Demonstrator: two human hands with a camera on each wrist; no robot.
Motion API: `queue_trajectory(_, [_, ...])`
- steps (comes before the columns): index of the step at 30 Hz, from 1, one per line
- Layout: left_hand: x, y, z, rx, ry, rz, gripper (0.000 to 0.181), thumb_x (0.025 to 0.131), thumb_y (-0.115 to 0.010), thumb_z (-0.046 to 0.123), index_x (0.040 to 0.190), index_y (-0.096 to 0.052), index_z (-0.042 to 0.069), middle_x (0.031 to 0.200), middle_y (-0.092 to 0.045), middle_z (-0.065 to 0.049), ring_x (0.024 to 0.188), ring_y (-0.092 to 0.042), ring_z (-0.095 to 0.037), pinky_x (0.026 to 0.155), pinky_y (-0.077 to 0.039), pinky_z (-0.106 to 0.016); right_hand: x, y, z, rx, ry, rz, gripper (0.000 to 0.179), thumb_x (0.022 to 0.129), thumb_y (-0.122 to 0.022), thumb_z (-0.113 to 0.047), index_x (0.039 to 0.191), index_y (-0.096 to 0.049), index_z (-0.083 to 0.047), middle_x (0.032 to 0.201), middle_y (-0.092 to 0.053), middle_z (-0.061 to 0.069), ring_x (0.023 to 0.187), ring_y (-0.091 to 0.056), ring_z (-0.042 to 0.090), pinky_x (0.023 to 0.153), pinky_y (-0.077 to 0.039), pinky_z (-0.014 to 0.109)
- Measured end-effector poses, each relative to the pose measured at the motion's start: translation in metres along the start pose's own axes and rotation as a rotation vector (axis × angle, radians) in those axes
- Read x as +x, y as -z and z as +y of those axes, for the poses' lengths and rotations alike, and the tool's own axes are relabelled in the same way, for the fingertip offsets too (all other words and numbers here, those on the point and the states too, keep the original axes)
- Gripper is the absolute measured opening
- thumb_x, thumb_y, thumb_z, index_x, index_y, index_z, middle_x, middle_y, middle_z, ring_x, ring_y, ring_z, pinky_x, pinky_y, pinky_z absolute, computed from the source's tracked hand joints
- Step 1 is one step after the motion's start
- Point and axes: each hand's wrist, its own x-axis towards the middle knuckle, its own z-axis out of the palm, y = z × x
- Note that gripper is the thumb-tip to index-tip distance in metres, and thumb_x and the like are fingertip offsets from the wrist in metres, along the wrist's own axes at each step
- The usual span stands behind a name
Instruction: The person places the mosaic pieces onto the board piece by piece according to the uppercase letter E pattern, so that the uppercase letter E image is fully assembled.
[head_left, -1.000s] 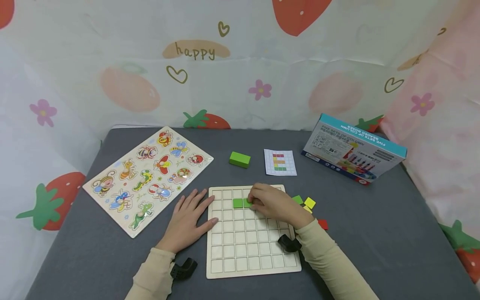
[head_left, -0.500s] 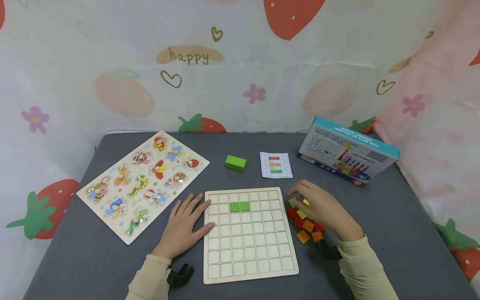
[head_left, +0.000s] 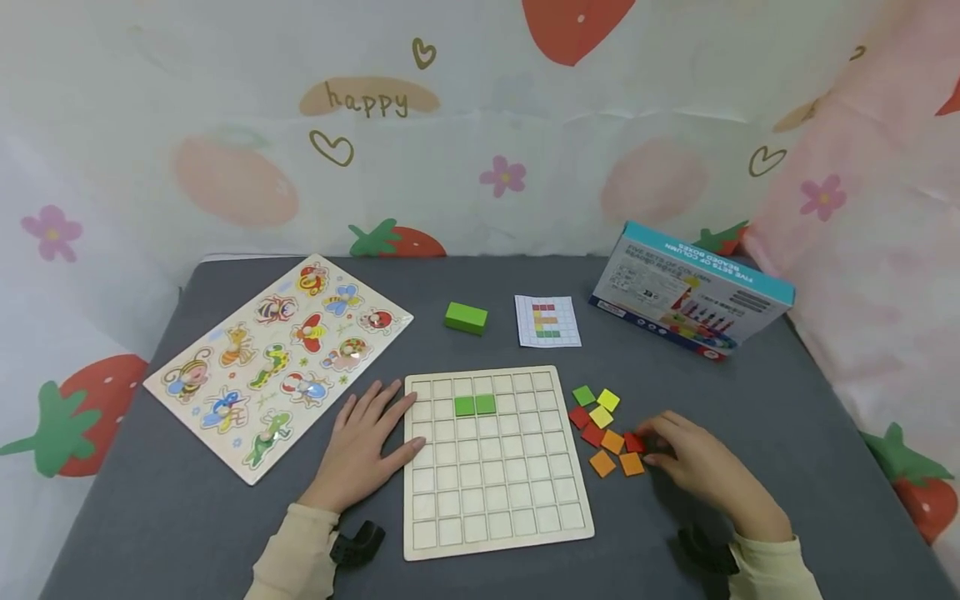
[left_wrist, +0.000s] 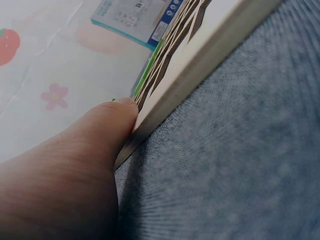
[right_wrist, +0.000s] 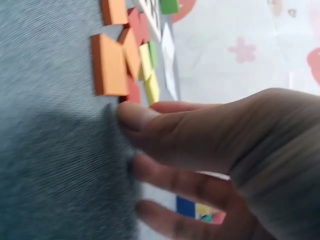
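The grid board [head_left: 498,467] lies flat in the middle of the tabletop [head_left: 787,400], well in from its left and right edges, with two green tiles [head_left: 476,405] side by side in its second row from the far edge. From here I see the left hand [head_left: 356,454] spread out and grasping nothing, its thumb and forefinger touching the board's left side. Loose tiles [head_left: 612,442] in green, yellow, red and orange lie toward the tabletop's right edge. The right hand [head_left: 705,462] reaches down to them, fingertips at a red tile [head_left: 633,442]; whether it grasps it I cannot tell. Near the far edge sit a green block [head_left: 466,317] and a pattern card [head_left: 548,322]; a box [head_left: 693,287] stands by the far right corner, an insect puzzle [head_left: 279,367] along the left edge.
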Motion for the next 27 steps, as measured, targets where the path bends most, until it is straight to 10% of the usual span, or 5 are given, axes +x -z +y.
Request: queue_trajectory(27, [0.001,0.004,0.002,-0.009,0.010,-0.015,0.068,0.090,-0.057,0.056,0.147,-0.041,0.023,0.156,-0.031,-0.005,0.146,-0.018,-0.030,0.119,-0.007,-0.054,0.004,-0.014,0.008,0.005,0.051,0.090,0.021,0.082,-0.074,-0.005,0.097,-0.065,-0.016,0.099,-0.059,-0.006,0.082,-0.056,0.006,0.070,-0.054,0.028])
